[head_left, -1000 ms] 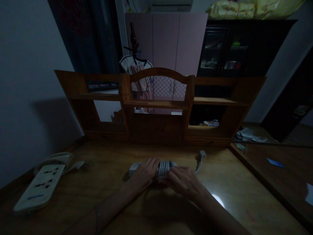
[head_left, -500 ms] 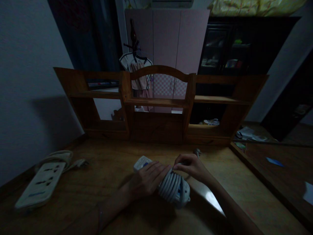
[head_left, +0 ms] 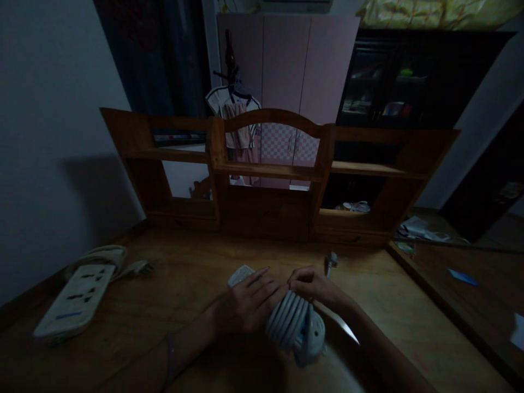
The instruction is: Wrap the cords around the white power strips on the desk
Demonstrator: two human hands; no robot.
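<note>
A power strip point(head_left: 316, 332) lies slantwise across the middle of the desk, with its pale cord point(head_left: 285, 322) wound several times around it. My left hand point(head_left: 252, 301) covers the strip's middle and holds it, fingers pressed against the coils; the strip's far end shows beyond it. Beside the topmost coil, my right hand point(head_left: 314, 285) pinches the cord between thumb and fingertips. The exact grip is partly hidden by the fingers. Behind my right hand, the cord's plug point(head_left: 331, 260) sticks up near the desk surface.
Another white power strip point(head_left: 76, 303) with its cord looped behind it lies at the left, its plug point(head_left: 141, 267) beside it. A wooden shelf unit point(head_left: 268, 213) stands along the desk's back. A raised edge point(head_left: 434, 297) borders the right side, with a blue card point(head_left: 462, 277) beyond.
The wound power strip has shifted slightly right and toward me and turned a little in my hands. My right hand has stayed close to the coils, its fingertips nearer my left hand.
</note>
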